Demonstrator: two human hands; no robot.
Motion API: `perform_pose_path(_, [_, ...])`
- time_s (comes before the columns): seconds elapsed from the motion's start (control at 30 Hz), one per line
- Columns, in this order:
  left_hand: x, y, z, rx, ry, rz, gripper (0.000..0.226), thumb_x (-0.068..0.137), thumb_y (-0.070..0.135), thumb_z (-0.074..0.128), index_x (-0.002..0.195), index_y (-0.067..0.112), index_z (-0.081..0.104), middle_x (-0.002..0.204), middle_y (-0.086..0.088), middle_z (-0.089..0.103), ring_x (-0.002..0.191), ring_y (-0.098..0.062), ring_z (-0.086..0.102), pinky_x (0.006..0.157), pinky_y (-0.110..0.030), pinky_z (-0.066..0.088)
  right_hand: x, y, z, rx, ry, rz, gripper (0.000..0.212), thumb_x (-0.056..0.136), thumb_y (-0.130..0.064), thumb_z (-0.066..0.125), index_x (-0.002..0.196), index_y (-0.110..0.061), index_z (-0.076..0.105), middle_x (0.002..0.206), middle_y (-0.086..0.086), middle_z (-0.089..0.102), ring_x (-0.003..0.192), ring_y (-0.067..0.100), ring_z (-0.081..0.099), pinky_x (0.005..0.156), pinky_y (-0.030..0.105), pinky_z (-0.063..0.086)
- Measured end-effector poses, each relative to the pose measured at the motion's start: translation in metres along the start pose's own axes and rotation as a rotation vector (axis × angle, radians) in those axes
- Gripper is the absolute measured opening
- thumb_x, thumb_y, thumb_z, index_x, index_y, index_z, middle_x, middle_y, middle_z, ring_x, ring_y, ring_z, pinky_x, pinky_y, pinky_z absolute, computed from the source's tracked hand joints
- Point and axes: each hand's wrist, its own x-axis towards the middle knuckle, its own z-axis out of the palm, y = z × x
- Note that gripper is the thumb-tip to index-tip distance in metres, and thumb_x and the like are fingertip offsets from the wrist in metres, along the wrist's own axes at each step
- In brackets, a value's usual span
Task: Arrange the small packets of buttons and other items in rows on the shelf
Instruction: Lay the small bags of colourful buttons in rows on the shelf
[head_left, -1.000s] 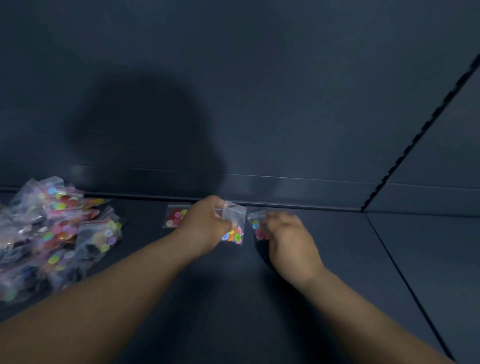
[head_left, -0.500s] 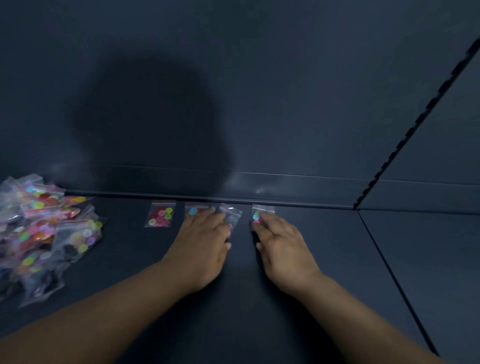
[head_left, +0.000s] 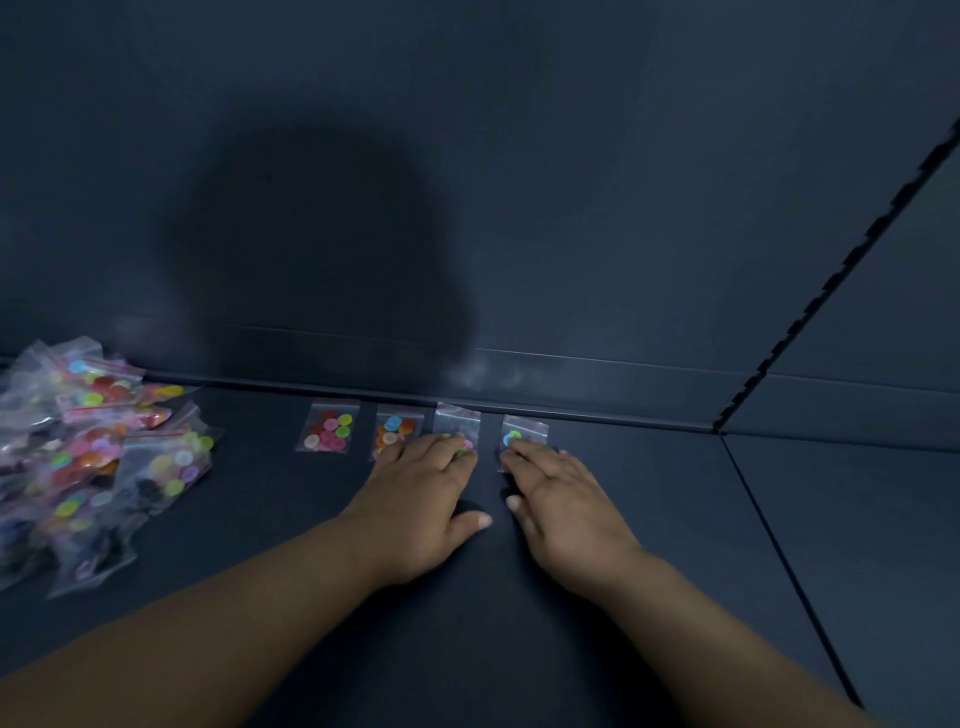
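Observation:
Several small clear packets of coloured buttons lie in a row along the back of the dark shelf (head_left: 649, 519). The leftmost packet (head_left: 328, 427) lies free. My left hand (head_left: 421, 493) lies flat with straight fingers on the lower parts of the second packet (head_left: 395, 428) and third packet (head_left: 457, 422). My right hand (head_left: 558, 493) lies flat too, its fingertips pressing the lower half of the fourth packet (head_left: 523, 431). A loose pile of button packets (head_left: 88, 457) sits at the far left.
The shelf's back wall (head_left: 519, 208) rises right behind the row. A seam (head_left: 769, 525) runs across the shelf at the right, below a slotted upright (head_left: 831, 275).
A second ago my left hand held a packet lifted and my right hand gripped another. Both packets now lie flat in the row, with both hands flattened on them.

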Motion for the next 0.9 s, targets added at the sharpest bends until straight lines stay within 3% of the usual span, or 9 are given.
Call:
perform_pose_path(0.07, [0.0,0.0,0.001,0.0,-0.013,0.003,0.087,0.08,0.07,0.016,0.151,0.02,0.014,0.159,0.002,0.009,0.145,-0.015,0.005,0.116,-0.036,0.004,0.0,0.0,-0.001,0.018,-0.002,-0.008,0.052,0.099,-0.032,0.035,0.148,-0.021,0.024,0.158,-0.003,0.015,0.145,0.011,0.011,0.113,0.021,-0.005])
perform_pose_path(0.17, [0.0,0.001,0.001,-0.022,-0.019,0.004,0.076,0.091,0.061,0.033,0.151,0.019,0.013,0.16,0.001,0.008,0.146,-0.015,0.004,0.116,-0.036,0.002,0.0,0.0,0.0,0.029,-0.011,-0.021,0.053,0.099,-0.033,0.036,0.149,-0.021,0.022,0.159,-0.003,0.013,0.146,0.01,0.009,0.114,0.021,-0.005])
perform_pose_path(0.63, [-0.017,-0.015,-0.017,-0.075,0.091,-0.051,0.071,0.092,0.057,0.039,0.15,0.024,0.014,0.16,0.003,0.005,0.146,-0.015,-0.001,0.116,-0.038,0.004,0.012,-0.026,-0.016,-0.005,0.043,-0.077,0.052,0.099,-0.033,0.036,0.148,-0.024,0.022,0.159,-0.002,0.013,0.146,0.012,0.006,0.112,0.021,-0.01])
perform_pose_path(0.77, [-0.037,-0.042,-0.032,-0.048,0.149,-0.144,0.069,0.093,0.056,0.038,0.15,0.025,0.015,0.16,0.002,0.006,0.146,-0.017,0.002,0.116,-0.037,0.006,0.03,-0.058,-0.02,0.006,0.086,-0.147,0.049,0.099,-0.033,0.037,0.146,-0.022,0.03,0.156,-0.001,0.021,0.145,0.015,0.014,0.114,0.023,-0.003])
perform_pose_path(0.9, [-0.068,-0.081,-0.044,-0.032,0.22,-0.247,0.069,0.092,0.056,0.041,0.149,0.024,0.02,0.159,0.0,0.014,0.145,-0.018,0.015,0.114,-0.035,0.013,0.051,-0.105,-0.015,0.02,0.107,-0.222,0.051,0.091,-0.04,0.039,0.136,-0.017,0.046,0.149,0.005,0.037,0.138,0.024,0.032,0.115,0.031,0.015])
